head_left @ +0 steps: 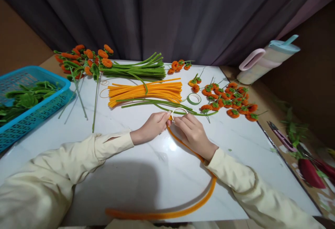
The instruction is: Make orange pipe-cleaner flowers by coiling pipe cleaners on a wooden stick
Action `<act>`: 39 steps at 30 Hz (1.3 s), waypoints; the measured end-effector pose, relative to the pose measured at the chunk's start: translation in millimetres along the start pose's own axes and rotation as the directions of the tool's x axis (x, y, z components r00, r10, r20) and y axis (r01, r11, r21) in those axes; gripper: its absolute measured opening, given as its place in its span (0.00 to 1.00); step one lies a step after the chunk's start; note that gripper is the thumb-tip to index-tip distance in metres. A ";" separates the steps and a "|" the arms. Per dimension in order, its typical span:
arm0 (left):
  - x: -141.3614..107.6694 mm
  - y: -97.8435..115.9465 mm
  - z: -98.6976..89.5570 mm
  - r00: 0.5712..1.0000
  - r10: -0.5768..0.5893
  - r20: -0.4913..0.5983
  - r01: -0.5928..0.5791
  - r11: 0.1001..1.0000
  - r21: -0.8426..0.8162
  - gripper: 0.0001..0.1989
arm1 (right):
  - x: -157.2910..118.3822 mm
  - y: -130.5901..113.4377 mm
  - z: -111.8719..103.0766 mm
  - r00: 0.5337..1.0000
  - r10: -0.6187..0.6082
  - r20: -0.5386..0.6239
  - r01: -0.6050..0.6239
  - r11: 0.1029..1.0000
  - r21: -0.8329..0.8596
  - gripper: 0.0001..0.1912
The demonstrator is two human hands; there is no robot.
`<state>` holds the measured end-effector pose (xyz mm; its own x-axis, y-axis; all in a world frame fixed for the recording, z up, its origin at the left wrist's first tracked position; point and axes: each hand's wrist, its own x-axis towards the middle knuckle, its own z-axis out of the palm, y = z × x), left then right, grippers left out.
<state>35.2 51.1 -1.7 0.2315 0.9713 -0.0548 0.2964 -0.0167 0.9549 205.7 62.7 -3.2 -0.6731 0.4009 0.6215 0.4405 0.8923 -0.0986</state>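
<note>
Over the middle of the white table, my left hand (151, 126) pinches the end of a long orange pipe cleaner (193, 208) against a thin white ring (181, 109). My right hand (195, 134) is closed at the ring's near right side, fingertips close to the left ones; what exactly they grip is partly hidden. From the hands, the pipe cleaner passes under my right wrist and curves round to the table's front edge. Just beyond lie loose green pipe cleaners (157, 101) and a bundle of orange pipe cleaners (143, 91).
Green pipe cleaners (138, 69) lie at the back, near orange flowers with stems (89, 54). A blue basket (39, 107) holds green leaves. Small orange pumpkin-like pieces (230, 100), green tape (194, 99), a tumbler (264, 61) and pliers (311, 173) are at right.
</note>
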 end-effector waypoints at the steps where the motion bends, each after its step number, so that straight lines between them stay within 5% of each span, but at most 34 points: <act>1: 0.3 -0.8 0.1 1.000 -0.001 -0.003 0.001 1.000 0.005 0.20 | 0.5 0.5 -0.6 1.000 -0.021 0.016 0.022 0.999 -0.031 0.13; 7: 1.7 -5.0 0.1 1.000 0.015 -0.022 -0.014 0.999 0.053 0.19 | 6.1 5.9 -6.1 0.980 -0.146 0.133 0.169 0.969 -0.182 0.08; 16: 2.8 -9.8 0.8 0.999 0.030 -0.025 -0.028 0.997 0.071 0.17 | 19.6 7.4 -20.8 0.934 -0.233 0.272 0.288 0.940 -0.183 0.14; 20: 2.3 -7.1 1.7 0.999 0.013 -0.045 -0.011 0.999 0.047 0.18 | 15.2 9.1 -14.8 0.954 -0.173 0.245 0.206 0.972 -0.114 0.14; 26: -0.3 4.6 2.0 1.000 0.002 -0.024 -0.002 1.000 0.011 0.20 | 5.4 11.8 -3.1 0.992 0.101 0.070 -0.106 0.991 0.083 0.13; 34: -1.1 4.7 1.7 1.000 0.010 -0.024 -0.009 1.000 0.005 0.19 | 2.8 11.1 -1.7 0.991 0.128 0.039 -0.132 0.984 0.123 0.12; 39: -0.2 2.6 1.7 0.999 0.010 -0.040 -0.009 1.000 0.015 0.20 | 3.1 9.8 -2.3 0.998 0.030 0.057 -0.035 0.996 0.078 0.16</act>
<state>37.5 50.5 0.3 0.1967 0.9799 -0.0337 0.3080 -0.0291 0.9509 209.3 72.2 -0.5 -0.6921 0.4390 0.5730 0.4158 0.8913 -0.1807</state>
